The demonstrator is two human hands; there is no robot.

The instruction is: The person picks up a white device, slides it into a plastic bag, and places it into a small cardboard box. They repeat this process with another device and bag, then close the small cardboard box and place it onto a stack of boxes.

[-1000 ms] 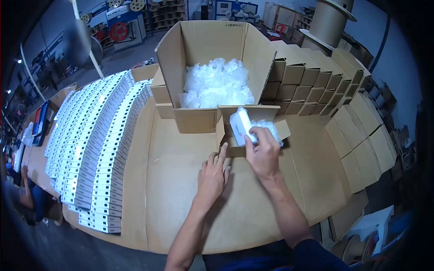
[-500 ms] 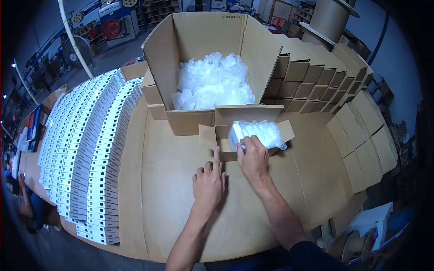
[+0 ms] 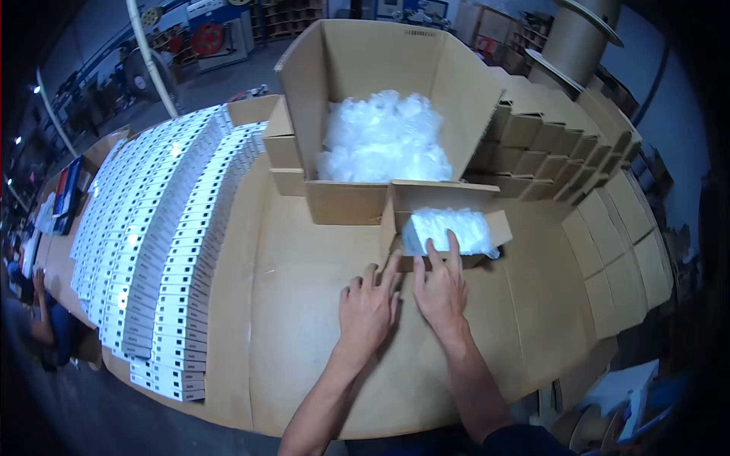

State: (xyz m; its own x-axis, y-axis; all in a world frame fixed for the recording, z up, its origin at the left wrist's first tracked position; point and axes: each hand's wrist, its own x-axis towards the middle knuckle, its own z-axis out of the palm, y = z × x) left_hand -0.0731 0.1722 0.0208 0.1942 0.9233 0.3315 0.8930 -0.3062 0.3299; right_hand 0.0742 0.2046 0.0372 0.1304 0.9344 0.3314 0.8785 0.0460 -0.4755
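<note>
Settling a white, block-shaped bundle in clear plastic wrap (image 3: 452, 230) into a small open brown cardboard carton (image 3: 441, 195), by the look of it

Bundle's lying in the small carton, mid-bench, just on the near side of a big open brown cardboard box (image 3: 346, 204) heaped with crumpled translucent plastic film (image 3: 388, 137). Flaps up/out, none folded over. Loose wrap pokes past the carton's near right corner.

Right hand (image 3: 442, 295): open, no grip on anything. Index finger reaches over the bundle's near side, thumb by the carton's near wall. Can't tell if it's pressing.

Left hand (image 3: 367, 313): open too, fingers spread, index at the carton's near left corner. Reads as steadying; contact hard to confirm.

My read: placing mostly done, seating in hand. Next move calls for light, flat finger pressure on the bundle, the loose wrap tucked inside the near right corner, left hand bracing the carton. Snag risk: wrap caught under a flap.

Stacks of flat white boxes (image 3: 141, 243) on the left of the cardboard-covered bench (image 3: 304, 251) sit well apart from both hands.
</note>
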